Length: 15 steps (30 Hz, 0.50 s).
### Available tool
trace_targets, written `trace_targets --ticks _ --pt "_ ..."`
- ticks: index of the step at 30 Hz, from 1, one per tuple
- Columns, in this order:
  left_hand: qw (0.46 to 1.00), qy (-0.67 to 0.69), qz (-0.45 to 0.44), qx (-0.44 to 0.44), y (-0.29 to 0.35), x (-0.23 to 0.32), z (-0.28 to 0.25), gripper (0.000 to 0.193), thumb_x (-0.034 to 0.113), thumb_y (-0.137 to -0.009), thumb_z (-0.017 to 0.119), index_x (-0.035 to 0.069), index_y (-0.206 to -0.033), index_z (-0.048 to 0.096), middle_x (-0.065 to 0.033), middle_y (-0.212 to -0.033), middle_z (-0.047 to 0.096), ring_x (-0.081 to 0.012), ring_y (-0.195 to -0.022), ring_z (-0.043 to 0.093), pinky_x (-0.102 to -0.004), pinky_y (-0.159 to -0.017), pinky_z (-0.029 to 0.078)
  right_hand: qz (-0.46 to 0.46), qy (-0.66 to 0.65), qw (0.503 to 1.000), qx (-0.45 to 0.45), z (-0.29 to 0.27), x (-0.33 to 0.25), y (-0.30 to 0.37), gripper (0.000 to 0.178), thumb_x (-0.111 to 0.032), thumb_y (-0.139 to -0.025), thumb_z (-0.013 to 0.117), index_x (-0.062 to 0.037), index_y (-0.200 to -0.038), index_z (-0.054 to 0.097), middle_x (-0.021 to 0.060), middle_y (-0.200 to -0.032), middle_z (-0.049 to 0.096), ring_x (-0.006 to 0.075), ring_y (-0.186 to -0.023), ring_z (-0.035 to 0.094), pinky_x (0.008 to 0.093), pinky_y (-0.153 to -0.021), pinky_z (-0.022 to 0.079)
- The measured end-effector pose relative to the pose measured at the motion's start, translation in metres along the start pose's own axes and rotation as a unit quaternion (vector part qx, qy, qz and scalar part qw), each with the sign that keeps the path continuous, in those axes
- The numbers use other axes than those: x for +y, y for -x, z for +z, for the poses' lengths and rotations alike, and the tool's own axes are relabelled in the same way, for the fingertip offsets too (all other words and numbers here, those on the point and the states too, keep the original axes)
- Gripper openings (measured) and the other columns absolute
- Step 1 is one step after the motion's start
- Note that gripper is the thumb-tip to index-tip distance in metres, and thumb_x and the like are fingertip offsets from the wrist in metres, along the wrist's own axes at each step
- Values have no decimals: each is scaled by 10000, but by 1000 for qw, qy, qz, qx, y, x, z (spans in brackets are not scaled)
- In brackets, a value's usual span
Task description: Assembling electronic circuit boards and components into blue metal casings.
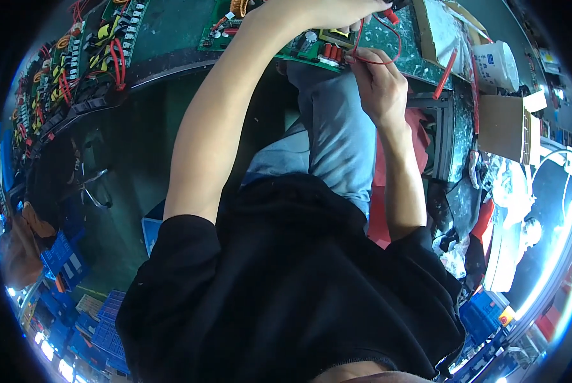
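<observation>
Plainly, the bench (171, 29) fills my twelve o'clock, its near edge bearing the board (302, 55), probably for easy reach. Left hand (346, 14), at half past twelve, bends toward the red piece (391, 17); I can't tell its grip. Right hand (383, 83), at one, pinches the looped red wire (400, 48), seemingly to steady it.

The left hand (346, 13), partly cut off by the view's upper edge, reaches over a green circuit board (217, 45). The right hand (383, 83) pinches 1 looping red wire (400, 43) beside the board's right end. Populated boards (101, 45) line the left; a white tub (495, 67) and cardboard box (503, 127) sit at right
</observation>
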<state>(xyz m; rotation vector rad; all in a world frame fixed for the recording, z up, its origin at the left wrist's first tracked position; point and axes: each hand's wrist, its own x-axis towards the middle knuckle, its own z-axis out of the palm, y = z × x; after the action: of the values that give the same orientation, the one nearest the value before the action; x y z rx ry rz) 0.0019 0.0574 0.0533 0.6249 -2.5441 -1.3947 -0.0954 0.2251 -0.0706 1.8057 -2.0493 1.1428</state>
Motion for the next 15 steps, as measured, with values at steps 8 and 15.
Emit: trace_targets --ticks 8,15 --pt "991 98 91 19 -14 -24 9 407 297 -913 592 -67 -746 669 -121 -586 635 -207 -525 630 -340 -524 484 13 -9 1000 18 2 -7 -1 108 -29 -838 706 -9 -943 693 110 -903 684 221 -754 691 286 -670 541" --pt "986 148 81 5 -14 -24 11 391 273 -909 612 -80 -750 666 -110 -591 628 -183 -525 617 -317 -504 471 -15 9 1000 14 0 -6 3 111 -38 -849 705 -4 -955 701 111 -893 685 222 -747 686 289 -661 537"
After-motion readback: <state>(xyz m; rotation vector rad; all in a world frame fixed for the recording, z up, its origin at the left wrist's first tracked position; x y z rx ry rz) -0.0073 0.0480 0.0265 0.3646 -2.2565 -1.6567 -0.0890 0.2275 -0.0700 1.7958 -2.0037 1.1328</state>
